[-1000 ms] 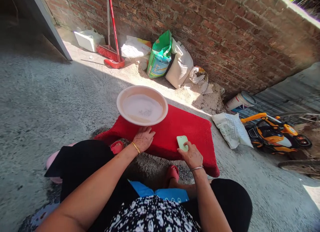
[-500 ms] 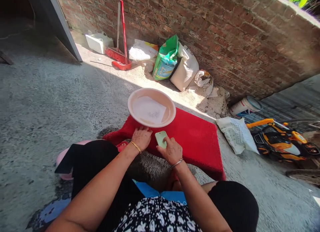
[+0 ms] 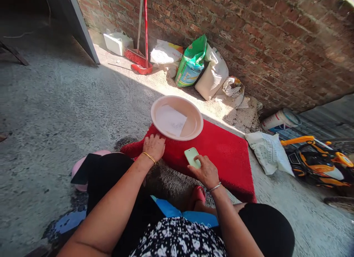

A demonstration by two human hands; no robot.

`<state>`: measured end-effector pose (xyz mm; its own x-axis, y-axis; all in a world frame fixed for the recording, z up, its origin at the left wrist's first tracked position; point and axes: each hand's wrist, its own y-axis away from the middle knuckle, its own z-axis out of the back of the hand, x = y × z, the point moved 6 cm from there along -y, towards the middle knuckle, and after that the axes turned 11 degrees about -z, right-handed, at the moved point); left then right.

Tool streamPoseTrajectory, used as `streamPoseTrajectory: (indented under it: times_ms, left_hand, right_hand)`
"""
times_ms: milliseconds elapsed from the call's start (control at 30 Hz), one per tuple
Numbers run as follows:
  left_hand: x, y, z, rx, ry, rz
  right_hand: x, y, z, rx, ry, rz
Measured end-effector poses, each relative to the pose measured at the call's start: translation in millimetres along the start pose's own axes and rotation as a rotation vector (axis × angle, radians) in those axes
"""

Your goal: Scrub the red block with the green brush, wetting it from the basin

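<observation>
A pale green phone-shaped case (image 3: 192, 156) rests over the red fleecy cover, tilted, its raised rim showing. My right hand (image 3: 206, 170) pinches its lower right part, with thumb and index finger on it. My left hand (image 3: 155, 146) lies on the red cover just below the basin's near rim, fingers spread and holding nothing. Its fingertips are close to the rim; whether they touch it I cannot tell. The beige basin (image 3: 195, 128) stands on the far left part of the cover. Inside lies a white sheet of paper (image 3: 169, 118) with faint grey marks.
The red cover (image 3: 226, 153) drapes a low bench before my knees. Along the brick wall (image 3: 249, 47) stand a red broom and dustpan (image 3: 142, 68), a green sack (image 3: 190, 63), and white sacks (image 3: 211, 78). A yellow toy digger (image 3: 318, 157) sits at right beside a printed white sack (image 3: 267, 150).
The view has shifted, so most things appear further right. My right hand has moved the green case right and slightly away from the basin. My left hand has slid left along the rim.
</observation>
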<state>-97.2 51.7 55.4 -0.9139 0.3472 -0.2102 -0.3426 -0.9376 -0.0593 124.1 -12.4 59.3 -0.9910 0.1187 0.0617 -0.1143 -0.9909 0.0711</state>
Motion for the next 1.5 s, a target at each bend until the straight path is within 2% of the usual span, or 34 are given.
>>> streamPoseTrajectory:
  times_ms: [133,200,267,367,533,600,667,767,867,1100,1233,1300,1433,1500]
  left_hand:
    - [12,2,2,-0.005,-0.03,0.067]
    - [15,3,1,0.007,-0.015,0.091]
    - [16,4,1,0.029,0.0,0.1]
    - [15,5,3,0.06,0.006,0.109]
    - [11,7,7,0.071,-0.029,0.097]
    - [8,7,7,0.054,-0.042,0.077]
    - [1,7,7,0.035,-0.04,0.03]
    - [-13,5,2,0.034,0.026,-0.07]
    - [-24,3,-5,0.05,0.087,-0.11]
    - [-39,0,-15,0.081,0.202,-0.134]
    - [-34,-4,-12,0.065,0.24,-0.089]
    - [-27,-7,-8,0.028,0.395,-0.024]
    - [-17,-10,-20,0.046,1.114,0.23]
    - [-15,-9,-28,0.025,1.38,0.376]
  right_hand:
    - [62,-13,-7,-0.038,-0.032,0.207]
    - [82,-20,-9,-0.037,-0.018,0.242]
    - [89,-26,-10,-0.002,0.014,0.242]
    - [74,-29,-7,0.063,0.066,0.161]
    - [10,-25,9,0.15,0.074,-0.121]
    - [-10,-26,12,0.13,-0.001,-0.232]
    - [-21,-30,12,0.057,-0.169,-0.317]
    - [-25,-40,0,-0.025,-0.53,-0.401]
    - [-19,-52,-21,0.004,-0.805,-0.432]
    - [-16,-64,-47,0.153,-1.041,-0.504]
    - [-6,-65,-52,0.194,-1.262,-0.565]
    - [2,-66,-53,0.204,-1.317,-0.577]
    - [9,-68,-55,0.229,-1.302,-0.573]
    - [7,-67,-57,0.253,-1.301,-0.567]
